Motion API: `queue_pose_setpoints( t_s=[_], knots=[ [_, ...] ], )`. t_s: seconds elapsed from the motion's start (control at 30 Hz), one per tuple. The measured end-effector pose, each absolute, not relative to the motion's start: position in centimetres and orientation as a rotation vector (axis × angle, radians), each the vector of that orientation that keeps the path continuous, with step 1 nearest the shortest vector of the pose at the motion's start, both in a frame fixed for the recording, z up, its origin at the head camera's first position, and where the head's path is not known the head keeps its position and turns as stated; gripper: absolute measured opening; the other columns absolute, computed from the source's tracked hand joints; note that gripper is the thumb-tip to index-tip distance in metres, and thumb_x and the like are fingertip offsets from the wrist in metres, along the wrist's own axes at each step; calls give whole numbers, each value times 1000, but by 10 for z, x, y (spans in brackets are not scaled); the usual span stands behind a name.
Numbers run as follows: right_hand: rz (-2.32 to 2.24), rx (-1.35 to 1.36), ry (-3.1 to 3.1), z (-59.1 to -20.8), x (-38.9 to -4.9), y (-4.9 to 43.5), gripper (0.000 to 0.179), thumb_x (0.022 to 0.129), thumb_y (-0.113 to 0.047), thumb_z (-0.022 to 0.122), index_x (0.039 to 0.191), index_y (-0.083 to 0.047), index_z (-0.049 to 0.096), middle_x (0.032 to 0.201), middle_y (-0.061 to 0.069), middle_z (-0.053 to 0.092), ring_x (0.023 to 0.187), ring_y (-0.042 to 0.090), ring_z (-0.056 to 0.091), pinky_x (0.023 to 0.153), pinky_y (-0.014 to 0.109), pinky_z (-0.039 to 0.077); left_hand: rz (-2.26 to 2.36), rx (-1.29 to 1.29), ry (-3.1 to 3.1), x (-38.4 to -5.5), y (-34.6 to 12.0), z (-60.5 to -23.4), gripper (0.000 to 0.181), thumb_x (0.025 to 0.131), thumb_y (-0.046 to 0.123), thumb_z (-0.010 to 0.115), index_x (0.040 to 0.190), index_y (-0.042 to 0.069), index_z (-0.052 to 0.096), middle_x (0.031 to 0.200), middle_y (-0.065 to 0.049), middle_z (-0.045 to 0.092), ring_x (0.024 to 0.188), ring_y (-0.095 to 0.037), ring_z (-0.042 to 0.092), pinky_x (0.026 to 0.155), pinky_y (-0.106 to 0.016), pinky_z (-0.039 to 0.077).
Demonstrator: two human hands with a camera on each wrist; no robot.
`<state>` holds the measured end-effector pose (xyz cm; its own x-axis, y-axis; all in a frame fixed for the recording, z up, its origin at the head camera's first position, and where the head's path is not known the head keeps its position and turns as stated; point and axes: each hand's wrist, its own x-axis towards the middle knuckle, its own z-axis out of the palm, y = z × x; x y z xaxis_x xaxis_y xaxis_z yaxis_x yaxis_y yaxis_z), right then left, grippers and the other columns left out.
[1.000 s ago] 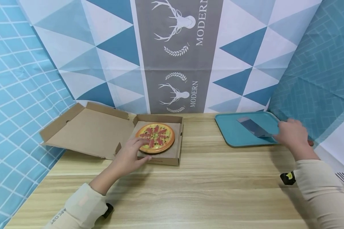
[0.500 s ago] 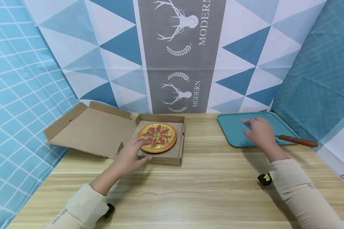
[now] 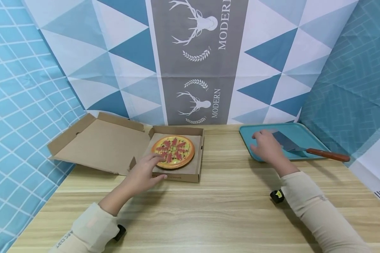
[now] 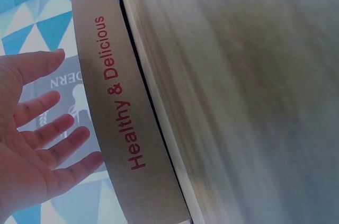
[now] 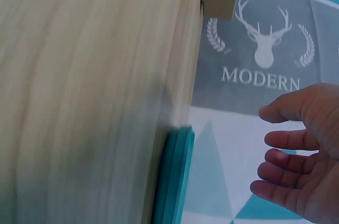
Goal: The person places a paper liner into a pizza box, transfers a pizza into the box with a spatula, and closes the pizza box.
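Observation:
A round pizza point(image 3: 173, 151) with red topping strips lies on paper inside the open cardboard pizza box point(image 3: 194, 177). My left hand point(image 3: 142, 172) is over the box's front left corner, its fingers spread and loosely bent, overlapping the pizza's edge in the head view. The left wrist view shows that hand point(image 4: 37, 134) holding nothing beside the box's printed front wall point(image 4: 119, 102). Over the left part of a teal tray point(image 3: 307, 135) is my right hand point(image 3: 269, 149), empty with fingers relaxed. A pizza server point(image 3: 327, 154) with a wooden handle lies on the tray, its handle jutting past the right edge.
The box lid point(image 3: 104, 146) is folded out to the left, near the tiled-pattern side cloth. A wooden table point(image 3: 215, 211) carries everything. A patterned backdrop point(image 3: 199, 63) stands right behind the box and tray.
My right hand has let go of the pizza server, leaving it on the tray, and moved left to the tray's left side. The left hand has stayed by the box.

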<state>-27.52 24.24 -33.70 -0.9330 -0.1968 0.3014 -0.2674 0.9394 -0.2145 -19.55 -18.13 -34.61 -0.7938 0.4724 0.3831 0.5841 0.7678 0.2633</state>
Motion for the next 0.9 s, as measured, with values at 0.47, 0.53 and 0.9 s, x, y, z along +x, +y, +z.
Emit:
queue_pose_setpoints(
  t_s=[0.47,0.53,0.9],
  knots=[
    [478,495,-2773,-350,-292,201,31,88,-16,68,108,7,65,106,22,58,95,36,58,82,49,50,-625,-706,-2656,-188,-181,-350,46,78,18,83,115,-1,64,124,-21,58,116,-37,55,93,-51,49],
    [510,477,-2788,-351,-294,196,31,88,-17,68,108,6,65,106,21,59,96,36,58,83,49,50,-659,-679,-2647,-187,-181,-351,43,78,17,83,114,0,65,123,-20,59,115,-37,56,92,-51,49],
    [606,520,-2815,-353,-304,172,29,89,-17,68,109,4,66,108,20,62,98,34,59,83,47,50,-757,-497,-2621,-182,-185,-349,27,81,13,80,103,3,70,115,-14,63,111,-35,58,91,-53,48]
  ],
)
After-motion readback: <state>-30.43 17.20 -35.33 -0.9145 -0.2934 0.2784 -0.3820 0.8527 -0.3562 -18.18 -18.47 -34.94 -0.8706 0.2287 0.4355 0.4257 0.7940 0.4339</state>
